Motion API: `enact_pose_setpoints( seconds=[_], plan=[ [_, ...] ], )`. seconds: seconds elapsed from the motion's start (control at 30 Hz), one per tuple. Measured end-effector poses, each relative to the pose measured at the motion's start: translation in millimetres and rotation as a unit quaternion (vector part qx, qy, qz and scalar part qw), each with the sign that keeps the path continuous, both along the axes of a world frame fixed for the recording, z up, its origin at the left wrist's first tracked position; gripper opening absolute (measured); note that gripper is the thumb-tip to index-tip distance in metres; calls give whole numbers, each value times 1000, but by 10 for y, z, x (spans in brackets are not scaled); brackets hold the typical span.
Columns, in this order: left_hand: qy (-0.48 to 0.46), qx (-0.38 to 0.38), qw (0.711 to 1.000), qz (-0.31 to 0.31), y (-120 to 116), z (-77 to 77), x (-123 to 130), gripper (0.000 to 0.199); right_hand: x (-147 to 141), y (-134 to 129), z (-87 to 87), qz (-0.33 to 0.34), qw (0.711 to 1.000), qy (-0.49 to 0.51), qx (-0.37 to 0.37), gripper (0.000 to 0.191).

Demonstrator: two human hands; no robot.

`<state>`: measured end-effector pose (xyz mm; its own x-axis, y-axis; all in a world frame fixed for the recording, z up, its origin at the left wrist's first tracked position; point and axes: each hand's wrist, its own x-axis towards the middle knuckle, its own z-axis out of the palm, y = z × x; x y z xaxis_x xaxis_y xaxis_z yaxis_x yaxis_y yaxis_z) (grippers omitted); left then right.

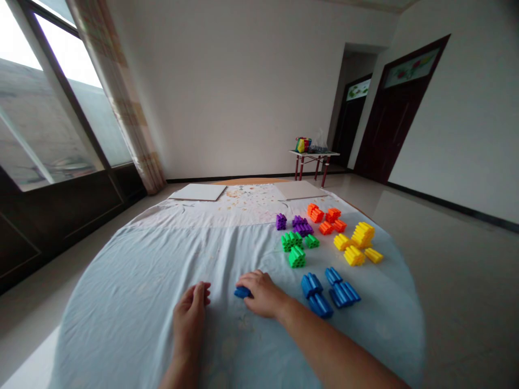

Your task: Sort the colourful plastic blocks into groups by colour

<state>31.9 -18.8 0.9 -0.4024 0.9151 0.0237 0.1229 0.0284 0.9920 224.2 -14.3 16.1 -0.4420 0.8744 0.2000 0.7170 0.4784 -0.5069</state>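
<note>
The left hand (191, 309) rests over the cloth (121, 281), fingers loosely curled; whether it holds anything I cannot tell. Beside it, the right hand (263, 294) closes on a blue piece (242, 292), partly hidden by the fingers, low over the cloth. That piece is the only one seen outside a colour group. The rest sit grouped: blue blocks (312, 284) nearest, then yellow blocks (354, 255), green blocks (292, 241), purple blocks (300, 222) and orange blocks (315, 213). Judging by this, grouping looks nearly complete, with the held piece still unplaced. Blocks overlap, so counts and joins are unclear. Beyond lie two boards (198, 192); the bags (303, 145) on the far table are too small to read.
</note>
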Motion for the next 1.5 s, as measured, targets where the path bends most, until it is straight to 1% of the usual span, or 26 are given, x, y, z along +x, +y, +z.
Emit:
enact_pose_setpoints(
  seconds=[0.07,0.13,0.2,0.3,0.4,0.5,0.53,0.6,0.67,0.73,0.8,0.87,0.93,1.0,1.13,1.23,1.33,1.4,1.5],
  plan=[
    [-6,-1,1000,-1,4,-12,-2,46,33,-25,-10,-31,1000,0,3,35],
    [-13,-2,1000,3,9,-29,-11,47,44,-35,-37,-66,998,-4,6,29],
    [-7,-7,1000,5,18,-48,-27,48,35,-37,-65,-74,997,-2,18,25],
    [15,-16,1000,5,48,-85,-63,48,0,-60,-51,-69,995,25,65,30],
    [21,-22,1000,8,80,-127,-98,48,-27,-140,75,-66,991,59,99,30],
    [21,-21,1000,7,93,-145,-114,48,38,-275,283,-56,987,93,117,28],
    [21,-24,999,10,92,-142,-114,48,100,-326,358,-60,984,111,126,29],
    [20,-35,999,17,86,-124,-108,48,303,-425,497,-89,974,147,149,31],
    [21,-46,999,21,79,-101,-98,49,609,-510,603,-136,962,164,170,31],
    [17,-51,998,22,75,-82,-89,50,985,-568,658,-185,954,148,183,30],
    [13,-58,998,23,76,-71,-81,51,1373,-595,653,-242,948,105,181,34],
    [16,-62,998,21,79,-64,-75,53,1708,-599,599,-290,942,43,162,38],
    [19,-65,998,18,79,-55,-67,54,1942,-593,518,-325,936,-21,137,37],
    [21,-63,998,21,73,-42,-57,53,2060,-588,436,-339,932,-72,109,33],
    [22,-51,998,29,63,-36,-47,50,2048,-589,334,-337,931,-125,64,29],
    [10,-43,999,31,80,-82,-73,49,1998,-583,305,-343,927,-149,38,28],
    [13,-38,999,27,107,-146,-111,50,2015,-569,296,-342,927,-155,22,28],
    [18,-38,999,27,117,-169,-122,50,2044,-568,319,-351,925,-144,37,28],
    [19,-37,999,25,113,-155,-103,49,1999,-597,420,-349,926,-95,106,24]
  ],
)
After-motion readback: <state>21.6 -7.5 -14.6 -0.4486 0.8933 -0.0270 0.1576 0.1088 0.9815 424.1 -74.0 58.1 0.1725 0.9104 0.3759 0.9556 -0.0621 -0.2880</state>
